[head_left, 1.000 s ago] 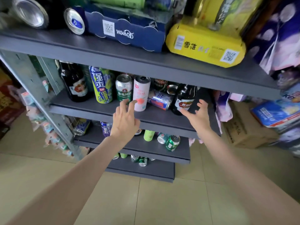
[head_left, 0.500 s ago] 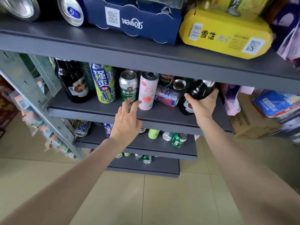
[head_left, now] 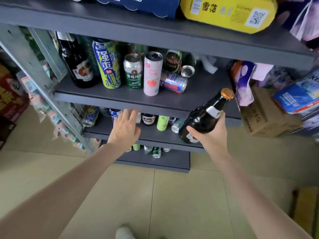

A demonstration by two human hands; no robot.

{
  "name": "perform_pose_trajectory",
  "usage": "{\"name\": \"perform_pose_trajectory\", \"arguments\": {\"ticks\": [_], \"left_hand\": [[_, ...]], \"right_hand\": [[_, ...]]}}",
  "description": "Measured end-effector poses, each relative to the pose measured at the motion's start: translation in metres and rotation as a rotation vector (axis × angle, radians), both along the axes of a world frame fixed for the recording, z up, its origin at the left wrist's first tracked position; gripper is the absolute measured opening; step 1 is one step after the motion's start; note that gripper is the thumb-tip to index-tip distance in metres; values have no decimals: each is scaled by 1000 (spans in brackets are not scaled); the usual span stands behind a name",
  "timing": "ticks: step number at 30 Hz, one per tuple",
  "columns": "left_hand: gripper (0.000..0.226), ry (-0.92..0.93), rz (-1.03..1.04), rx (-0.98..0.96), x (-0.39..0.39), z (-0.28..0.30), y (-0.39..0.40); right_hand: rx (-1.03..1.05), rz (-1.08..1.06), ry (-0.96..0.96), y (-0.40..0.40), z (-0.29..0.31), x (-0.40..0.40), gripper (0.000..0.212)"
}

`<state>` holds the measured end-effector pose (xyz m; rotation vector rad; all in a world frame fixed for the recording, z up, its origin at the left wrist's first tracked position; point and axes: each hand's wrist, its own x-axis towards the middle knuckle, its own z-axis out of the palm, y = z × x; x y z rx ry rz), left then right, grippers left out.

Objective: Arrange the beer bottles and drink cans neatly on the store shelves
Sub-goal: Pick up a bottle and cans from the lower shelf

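My right hand (head_left: pixel 213 133) grips a dark beer bottle (head_left: pixel 203 118) with a gold cap, held tilted in the air in front of the grey middle shelf (head_left: pixel 198 99). On that shelf stand another dark bottle (head_left: pixel 76 64), a tall yellow-green can (head_left: pixel 107 64), a green can (head_left: pixel 133 70) and a slim pink can (head_left: pixel 151 74). A blue-red can (head_left: pixel 174 82) lies on its side behind the pink one. My left hand (head_left: pixel 125 128) hovers with fingers spread, below the shelf's front edge, holding nothing.
The lower shelf (head_left: pixel 155 135) holds several scattered cans and a light green can (head_left: pixel 162 123). A blue carton (head_left: pixel 146 4) and a yellow pack (head_left: pixel 227 12) sit on the top shelf. A cardboard box (head_left: pixel 265 116) and wrapped packs crowd the right. Tiled floor lies below.
My right hand closed on the dark bottle at the shelf's right and lifted it out, down and toward me. My left hand dropped from near the pink can to below the shelf edge.
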<state>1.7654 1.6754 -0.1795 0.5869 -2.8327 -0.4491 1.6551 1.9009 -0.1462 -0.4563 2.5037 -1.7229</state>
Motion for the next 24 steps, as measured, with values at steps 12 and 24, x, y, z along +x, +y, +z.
{"name": "perform_pose_trajectory", "arguments": {"ticks": [12, 24], "left_hand": [[65, -99, -183, -211, 47, -152, -65], [81, -167, -220, -234, 6, -464, -120]], "right_hand": [[263, 229, -59, -17, -194, 59, 76], [265, 371, 7, -132, -498, 3, 71]]}}
